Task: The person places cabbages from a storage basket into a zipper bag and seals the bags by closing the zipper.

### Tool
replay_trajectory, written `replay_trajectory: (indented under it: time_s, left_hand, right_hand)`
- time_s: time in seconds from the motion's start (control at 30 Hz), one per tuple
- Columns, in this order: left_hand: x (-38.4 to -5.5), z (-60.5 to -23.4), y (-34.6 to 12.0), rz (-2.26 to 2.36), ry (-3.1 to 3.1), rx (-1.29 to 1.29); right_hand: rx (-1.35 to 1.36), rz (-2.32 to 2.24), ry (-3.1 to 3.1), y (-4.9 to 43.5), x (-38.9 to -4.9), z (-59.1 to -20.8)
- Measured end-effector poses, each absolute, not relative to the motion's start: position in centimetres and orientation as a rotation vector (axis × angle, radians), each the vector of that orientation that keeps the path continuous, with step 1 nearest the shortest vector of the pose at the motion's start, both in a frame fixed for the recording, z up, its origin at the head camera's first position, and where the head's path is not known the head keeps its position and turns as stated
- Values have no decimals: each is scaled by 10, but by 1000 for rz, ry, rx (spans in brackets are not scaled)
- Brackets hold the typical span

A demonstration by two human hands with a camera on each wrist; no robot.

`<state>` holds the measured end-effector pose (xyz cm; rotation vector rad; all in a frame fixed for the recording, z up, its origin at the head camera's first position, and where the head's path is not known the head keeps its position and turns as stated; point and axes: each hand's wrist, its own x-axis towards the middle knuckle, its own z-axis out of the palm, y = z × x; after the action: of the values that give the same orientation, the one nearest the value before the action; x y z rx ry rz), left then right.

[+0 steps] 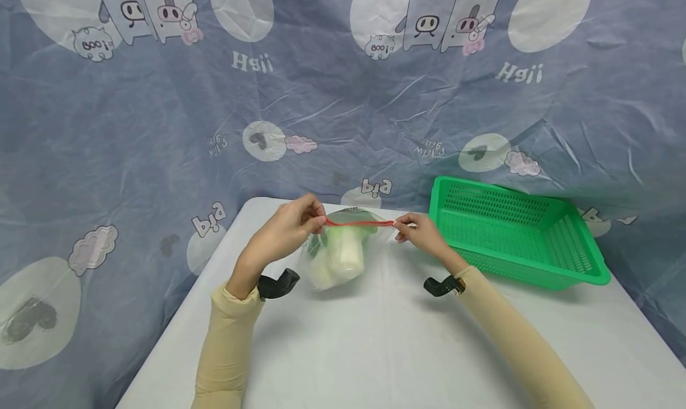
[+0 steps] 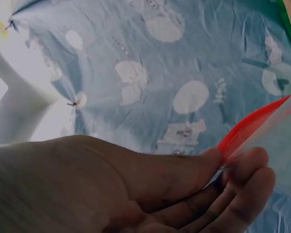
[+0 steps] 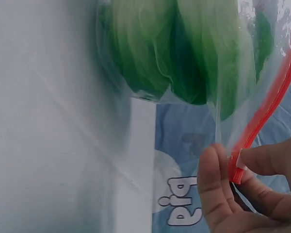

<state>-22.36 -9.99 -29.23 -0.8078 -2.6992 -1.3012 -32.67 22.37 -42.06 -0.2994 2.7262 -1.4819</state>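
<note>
A clear zip bag [image 1: 323,284] with a red zip strip [image 1: 358,223] hangs between my two hands, low over the table. Inside it are leafy vegetables [image 1: 345,251] with thick white stems; their green leaves [image 3: 184,53] press against the plastic in the right wrist view. My left hand [image 1: 289,227] pinches the left end of the red strip between thumb and fingers. At the strip's right end, my right hand [image 1: 422,235] pinches it, with a small white slider [image 3: 240,159] under the thumb. The strip is stretched nearly straight across.
A green plastic basket [image 1: 520,274] with perforated walls stands at the right rear of the white table [image 1: 343,349], close to my right hand. Behind the table hangs a blue-grey patterned sheet [image 1: 332,99]. A dark wrist mount [image 1: 277,284] sits on each sleeve cuff.
</note>
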Motion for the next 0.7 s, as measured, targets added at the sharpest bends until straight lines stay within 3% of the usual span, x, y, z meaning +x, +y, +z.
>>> replay_trajectory:
  time_s: [0.3, 0.53, 0.7]
  left_hand:
    - [-191, -304, -56, -1022, -2881, -1325]
    - [-177, -331, -21, -817, -2877, -1431]
    - [-165, -360, 3, -780, -2838, -1461]
  right_hand:
    - [-228, -1642, 2519, 231, -307, -436]
    - [-302, -1396, 2678, 231, -291, -423]
    - [-296, -1251, 2823, 234, -300, -438]
